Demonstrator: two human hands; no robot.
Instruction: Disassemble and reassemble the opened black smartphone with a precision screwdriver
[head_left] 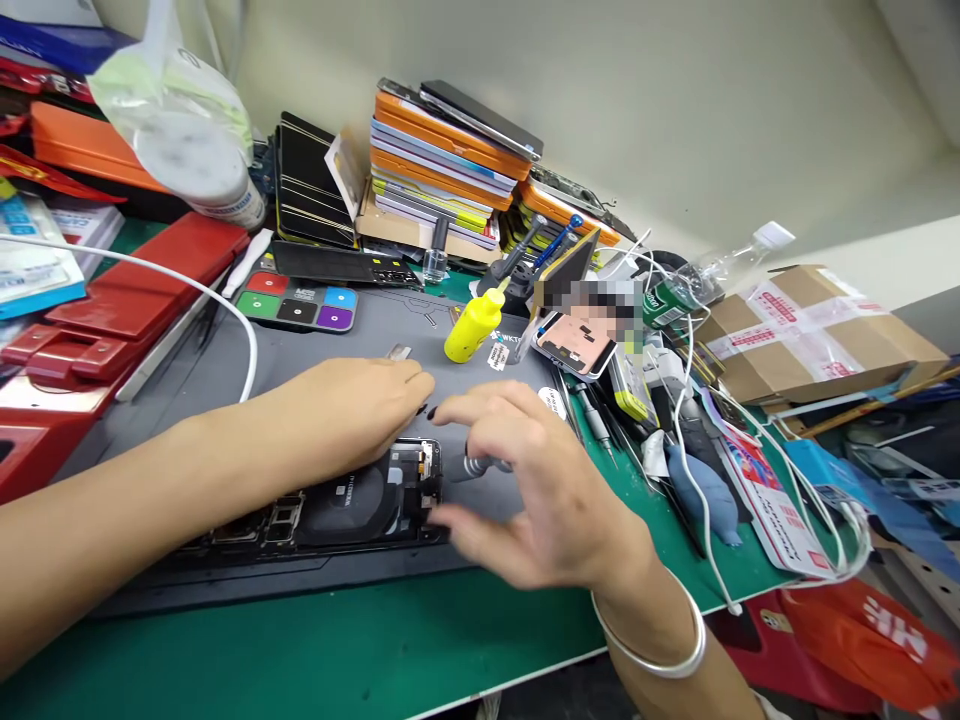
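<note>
My left hand (367, 405) rests over the upper edge of an opened phone (349, 500), its fingers bent and close together. The fingertips are hidden, and what they may hold cannot be made out. The phone lies on a grey work mat (315, 355), with its dark coil and inner parts showing. At its right end hovers my right hand (547, 490), thumb and index finger spread apart and a little blurred. A grey ringed cylinder (486, 466), like a screwdriver handle, shows partly behind the right fingers. Contact between it and the hand cannot be told.
Beyond my hands stands a yellow bottle (474, 325). A coloured sorting tray (296, 303) sits at the mat's back left. Screwdrivers (598, 424), a blue blower (701, 490) and white cables (686, 400) lie rightward. Stacked boxes (450, 160) line the wall; a red case (142, 290) stands left.
</note>
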